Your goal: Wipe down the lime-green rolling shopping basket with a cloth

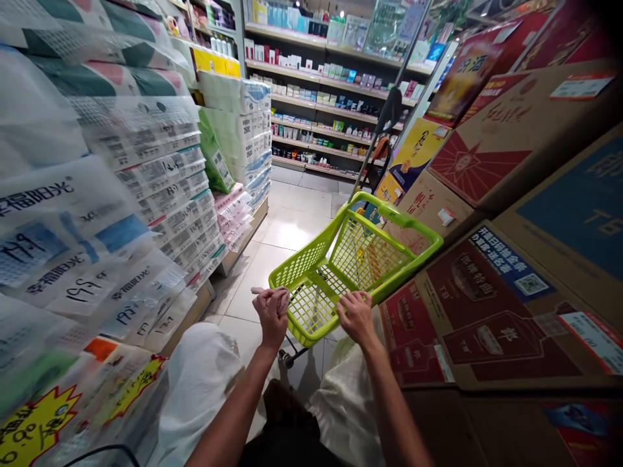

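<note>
A lime-green shopping cart (311,275) with a lattice basket stands tilted in the aisle in front of me. My left hand (271,318) is closed on a crumpled pinkish cloth (282,301), beside the near left corner of the basket; whether it also touches the rim I cannot tell. Curled over the near right rim is my right hand (356,315), its fingers bent on the green plastic. No goods show inside the basket. One small caster (286,358) appears under the near end. My knees in light trousers are on both sides below.
Wrapped tissue packs (160,175) are stacked along the left, with handwritten prices. Liquor cartons (481,305) rise close on the right, near the cart. Pale floor tiles (296,207) lead to shelves (331,84) of small boxes. A dark-handled pole (389,110) stands behind the cart.
</note>
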Available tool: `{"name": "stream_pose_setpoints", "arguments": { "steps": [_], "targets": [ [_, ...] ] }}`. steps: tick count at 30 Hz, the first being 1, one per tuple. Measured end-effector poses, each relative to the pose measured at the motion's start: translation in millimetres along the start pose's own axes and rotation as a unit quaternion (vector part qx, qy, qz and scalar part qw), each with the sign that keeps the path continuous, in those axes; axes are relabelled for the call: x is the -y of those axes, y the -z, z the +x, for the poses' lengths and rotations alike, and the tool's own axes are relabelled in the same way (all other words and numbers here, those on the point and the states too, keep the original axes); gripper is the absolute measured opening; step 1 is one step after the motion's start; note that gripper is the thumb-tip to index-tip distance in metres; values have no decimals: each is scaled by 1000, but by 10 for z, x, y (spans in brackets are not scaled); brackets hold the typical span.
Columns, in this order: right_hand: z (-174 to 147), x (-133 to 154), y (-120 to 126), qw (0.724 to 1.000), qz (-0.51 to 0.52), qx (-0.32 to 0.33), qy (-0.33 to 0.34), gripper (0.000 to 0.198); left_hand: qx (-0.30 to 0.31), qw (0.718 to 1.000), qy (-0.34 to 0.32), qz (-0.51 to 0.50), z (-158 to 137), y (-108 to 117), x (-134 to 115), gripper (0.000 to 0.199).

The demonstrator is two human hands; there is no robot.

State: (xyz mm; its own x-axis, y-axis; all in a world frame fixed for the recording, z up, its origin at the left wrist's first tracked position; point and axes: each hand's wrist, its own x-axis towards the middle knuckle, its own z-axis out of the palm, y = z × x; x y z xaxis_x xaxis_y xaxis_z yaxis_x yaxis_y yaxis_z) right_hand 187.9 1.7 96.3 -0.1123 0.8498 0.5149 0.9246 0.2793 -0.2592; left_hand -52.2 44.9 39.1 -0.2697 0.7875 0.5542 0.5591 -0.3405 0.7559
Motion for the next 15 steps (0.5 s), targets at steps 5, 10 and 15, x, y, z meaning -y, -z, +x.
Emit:
{"name": "stream_pose_setpoints", "arguments": {
  "steps": [5, 10, 15],
  "targets": [
    [-231, 857, -357, 998, -55, -11, 5, 16, -50, 991, 125, 4, 145, 61, 214, 49],
    [-326, 1028, -536, 993, -101, -14, 57, 37, -23, 976, 206, -63, 229, 69, 439, 39],
    [-287, 725, -421, 989, -96, -16, 107, 38, 6, 964, 216, -153, 370, -78, 290, 21]
  ]
}}
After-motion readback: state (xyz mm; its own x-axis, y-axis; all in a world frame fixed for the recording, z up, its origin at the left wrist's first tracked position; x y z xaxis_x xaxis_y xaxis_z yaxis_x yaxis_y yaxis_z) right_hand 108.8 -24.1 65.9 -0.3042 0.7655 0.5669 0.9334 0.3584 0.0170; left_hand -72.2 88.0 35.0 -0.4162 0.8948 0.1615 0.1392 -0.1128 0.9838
